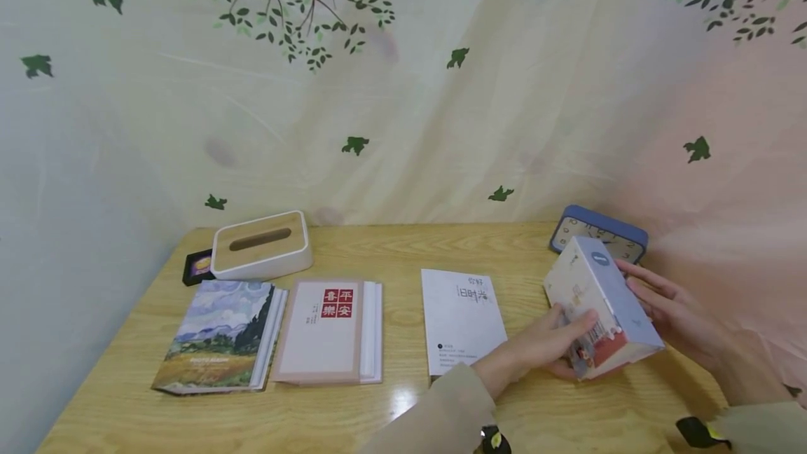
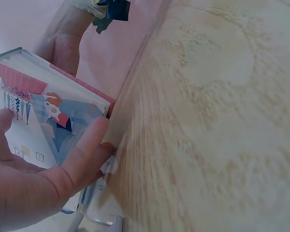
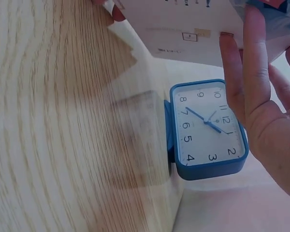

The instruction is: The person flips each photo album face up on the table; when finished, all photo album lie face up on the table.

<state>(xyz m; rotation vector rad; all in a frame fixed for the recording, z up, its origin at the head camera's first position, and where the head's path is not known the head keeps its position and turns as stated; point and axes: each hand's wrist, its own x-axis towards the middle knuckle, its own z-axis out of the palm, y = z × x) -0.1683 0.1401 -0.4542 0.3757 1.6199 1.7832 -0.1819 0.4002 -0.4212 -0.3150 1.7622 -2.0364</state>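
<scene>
A thick photo album (image 1: 583, 286) with a white illustrated cover, blue spine and red lower band stands tilted over the right side of the table. My left hand (image 1: 555, 342) grips its lower part, the thumb over the front cover and fingers beneath. Along the blue spine, my right hand (image 1: 668, 310) rests with extended fingers (image 3: 256, 63) touching it. A translucent bluish piece (image 2: 77, 125) lies against the cover by the left fingers. Behind the album a blue clock (image 3: 210, 130) leans by the wall, partly hidden in the head view.
A white booklet (image 1: 463, 321) lies left of my left forearm. Farther left are a pink-bordered album (image 1: 321, 342) and a landscape-covered photo album (image 1: 217, 335). Behind them sit a wood-topped tissue box (image 1: 261, 254) and a small black box (image 1: 197, 268). A printed curtain (image 1: 410, 111) backs the table.
</scene>
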